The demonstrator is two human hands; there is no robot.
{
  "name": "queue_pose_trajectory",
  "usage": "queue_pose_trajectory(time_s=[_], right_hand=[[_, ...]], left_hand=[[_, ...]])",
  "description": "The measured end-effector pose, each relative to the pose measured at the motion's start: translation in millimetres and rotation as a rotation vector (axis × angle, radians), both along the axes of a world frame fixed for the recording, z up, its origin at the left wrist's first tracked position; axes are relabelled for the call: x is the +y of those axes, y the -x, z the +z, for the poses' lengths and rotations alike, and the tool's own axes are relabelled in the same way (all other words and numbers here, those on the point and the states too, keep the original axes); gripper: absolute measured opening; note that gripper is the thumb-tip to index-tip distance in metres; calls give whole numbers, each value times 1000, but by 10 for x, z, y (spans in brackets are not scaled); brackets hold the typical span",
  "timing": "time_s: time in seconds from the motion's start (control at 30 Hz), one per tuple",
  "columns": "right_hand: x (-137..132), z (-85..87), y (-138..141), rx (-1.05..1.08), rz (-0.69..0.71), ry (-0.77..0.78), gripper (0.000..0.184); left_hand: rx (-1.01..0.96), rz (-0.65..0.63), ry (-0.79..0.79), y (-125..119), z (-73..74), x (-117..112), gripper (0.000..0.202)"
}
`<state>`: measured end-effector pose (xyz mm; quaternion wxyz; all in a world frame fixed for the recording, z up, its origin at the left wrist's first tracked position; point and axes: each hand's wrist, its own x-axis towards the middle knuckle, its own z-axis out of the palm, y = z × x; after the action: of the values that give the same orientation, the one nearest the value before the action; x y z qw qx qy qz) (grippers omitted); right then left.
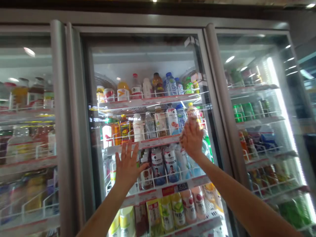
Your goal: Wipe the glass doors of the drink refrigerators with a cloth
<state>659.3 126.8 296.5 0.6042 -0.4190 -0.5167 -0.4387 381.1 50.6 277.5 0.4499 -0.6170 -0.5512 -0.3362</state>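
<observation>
The glass door (pixel 138 30) stands straight ahead of you, its pane running upright and filling the space in front of both palms. Your left hand (pixel 128 163) has its fingers fanned out with nothing in its grasp; your right hand (pixel 193 137) is stretched flat too, fingers closer together, and shows nothing gripped. Both palms face away from you, so you cannot tell whether they touch the glass or hover just short of it. Your right hand is higher and nearer to the door's right edge, beside the grey post (pixel 218 98); your left is lower, nearer the left side.

Just above your right fingertips, seen behind them, is the yellow-capped bottle (pixel 193 110), its long axis upright. Two white-and-blue bottles (pixel 171 166) stand upright between and beyond your hands, nearer in line to the left.

Beyond the hands, wire-fronted shelves carry close rows of drinks. A shelf rail (pixel 160 141) crosses between your hands, and a price tag (pixel 182 187) sits below them. Well to the right of your right hand, green cans (pixel 247 111) show in the next cooler section.
</observation>
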Motion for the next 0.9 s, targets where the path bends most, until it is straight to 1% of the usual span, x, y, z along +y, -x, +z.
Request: queue_pose_trajectory(time_s=[0.07, 0.1, 0.13, 0.17, 0.2, 0.23, 0.3, 0.33, 0.37, 0.4, 0.43, 0.47, 0.57, 0.6, 0.63, 0.67, 0.7, 0.77, 0.8, 0.83, 0.87, 0.9], right_hand=[[-68, -100, 207, -242, 36, -5, 47], [-88, -143, 262, -329, 51, 0, 46], [-94, -168, 263, -369, 59, 11, 46], [-82, -169, 206, -354, 59, 22, 47], [-53, -142, 103, -277, 52, 31, 47], [-11, -89, -31, -156, 42, 36, 48], [87, 64, -290, 114, 22, 30, 49], [128, 143, -373, 218, 16, 24, 50], [154, 205, -406, 275, 12, 16, 51], [162, 243, -386, 271, 13, 5, 52], [151, 251, -322, 208, 17, -7, 52], [124, 231, -229, 103, 25, -17, 51], [17, 106, 12, -328, 55, -12, 46], [-6, 83, 18, -433, 62, 12, 45], [-14, 88, -26, -485, 63, 39, 44], [-6, 123, -111, -465, 57, 60, 44], [16, 188, -221, -376, 45, 73, 45], [84, 374, -415, -81, 16, 82, 48], [113, 468, -453, 52, 6, 82, 50], [128, 542, -433, 124, 3, 81, 52], [124, 583, -353, 120, 8, 80, 52], [101, 587, -223, 44, 20, 72, 52]], left_hand=[[-1, -2, 0, -7, 8, -4, 80], [-2, -2, 1, -11, 13, -10, 80], [-5, -2, 3, -16, 19, -18, 80], [-7, -1, 7, -21, 24, -29, 79], [-8, 1, 13, -27, 29, -40, 78], [-10, 4, 18, -33, 32, -50, 78], [-9, 16, 25, -43, 34, -61, 78], [-8, 21, 28, -45, 33, -60, 79], [-9, 26, 29, -45, 30, -56, 80], [-9, 27, 28, -44, 25, -50, 81], [-9, 26, 27, -41, 20, -43, 81], [-8, 23, 25, -37, 16, -35, 82], [-9, 10, 14, -28, 11, -23, 81], [-10, 8, 13, -28, 14, -25, 81], [-11, 7, 14, -30, 18, -29, 80], [-12, 9, 17, -32, 23, -36, 80], [-11, 12, 21, -35, 28, -44, 79], [-9, 17, 29, -40, 35, -60, 78], [-9, 20, 29, -41, 38, -64, 79], [-10, 20, 25, -42, 41, -66, 80], [-11, 17, 18, -42, 47, -64, 81], [-8, 12, 10, -42, 59, -62, 82]])
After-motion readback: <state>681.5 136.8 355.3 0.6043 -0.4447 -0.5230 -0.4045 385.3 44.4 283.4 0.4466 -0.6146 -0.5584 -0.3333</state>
